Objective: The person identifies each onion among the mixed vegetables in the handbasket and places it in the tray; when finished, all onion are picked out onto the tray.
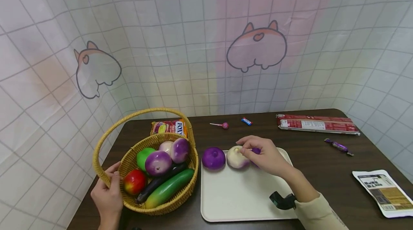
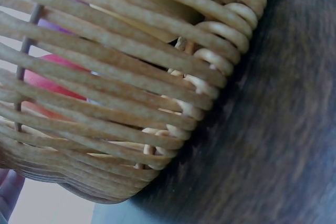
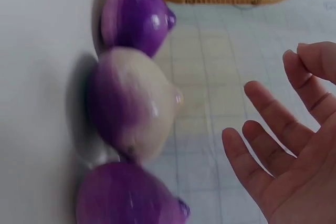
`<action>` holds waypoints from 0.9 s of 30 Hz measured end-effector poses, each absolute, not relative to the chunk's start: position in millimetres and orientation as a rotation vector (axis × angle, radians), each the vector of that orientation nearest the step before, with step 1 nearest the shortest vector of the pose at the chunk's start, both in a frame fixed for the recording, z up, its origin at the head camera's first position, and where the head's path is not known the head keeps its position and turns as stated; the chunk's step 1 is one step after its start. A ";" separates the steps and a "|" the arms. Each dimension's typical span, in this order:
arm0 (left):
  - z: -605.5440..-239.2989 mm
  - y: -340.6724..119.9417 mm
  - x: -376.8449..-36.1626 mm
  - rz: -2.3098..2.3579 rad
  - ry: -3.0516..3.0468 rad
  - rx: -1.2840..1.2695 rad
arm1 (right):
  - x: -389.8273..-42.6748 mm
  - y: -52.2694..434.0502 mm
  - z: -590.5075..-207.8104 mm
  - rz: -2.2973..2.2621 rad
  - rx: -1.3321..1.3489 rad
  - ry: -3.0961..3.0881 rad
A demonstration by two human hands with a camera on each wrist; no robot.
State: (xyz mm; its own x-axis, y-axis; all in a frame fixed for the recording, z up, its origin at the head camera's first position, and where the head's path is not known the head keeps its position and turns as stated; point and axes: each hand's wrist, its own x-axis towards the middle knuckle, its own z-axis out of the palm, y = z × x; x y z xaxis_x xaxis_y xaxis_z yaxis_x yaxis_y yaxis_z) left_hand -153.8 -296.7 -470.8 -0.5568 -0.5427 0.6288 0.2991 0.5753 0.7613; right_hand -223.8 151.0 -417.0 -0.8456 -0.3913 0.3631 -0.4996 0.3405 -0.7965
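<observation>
My left hand [image 1: 109, 192] grips the rim of a wicker basket [image 1: 175, 206] at the left foot of its arched handle. Inside lie a red-yellow fruit [image 1: 135, 181], a green round piece [image 1: 144, 158], purple-and-white vegetables [image 1: 158, 163], a dark eggplant [image 1: 161, 181] and a cucumber [image 1: 170, 188]. My right hand [image 1: 262, 154] hovers over the back of a white tray [image 1: 242, 201], fingers loosely bent and holding nothing. Below it, in a row, sit a purple onion [image 1: 213, 158], a white-and-purple onion [image 3: 134, 103] and another purple onion [image 3: 126, 198], partly hidden by the hand in the head view.
Behind the basket lies a FOX'S candy bag [image 1: 169, 127]. A lollipop [image 1: 224, 125] and a small blue-red candy [image 1: 246, 121] lie behind the tray. To the right are a long red packet [image 1: 317, 124], a purple-wrapped candy [image 1: 338, 146] and a white-brown pouch [image 1: 384, 192].
</observation>
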 end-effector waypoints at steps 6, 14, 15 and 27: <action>-475.5 -296.3 -152.2 -1.113 -1.865 0.230 | -214.3 127.9 -419.8 1.551 0.912 -2.506; -478.0 -295.5 -155.8 -1.124 -1.861 0.227 | -211.2 94.3 -420.9 1.563 1.052 -2.524; -477.2 -295.4 -156.1 -1.125 -1.864 0.221 | -211.5 89.4 -421.0 1.556 1.061 -2.525; -470.2 -296.2 -153.8 -1.121 -1.863 0.212 | -205.0 28.6 -420.8 1.574 1.094 -2.386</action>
State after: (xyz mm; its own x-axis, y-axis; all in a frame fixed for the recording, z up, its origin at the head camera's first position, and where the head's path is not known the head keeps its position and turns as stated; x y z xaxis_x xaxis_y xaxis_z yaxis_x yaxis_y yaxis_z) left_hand -153.8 -296.2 -470.2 -0.5613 -0.5497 0.6187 0.2890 0.5703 0.7689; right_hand -205.0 28.6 -420.8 -0.7417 -0.5145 0.4303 -0.5981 0.2169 -0.7715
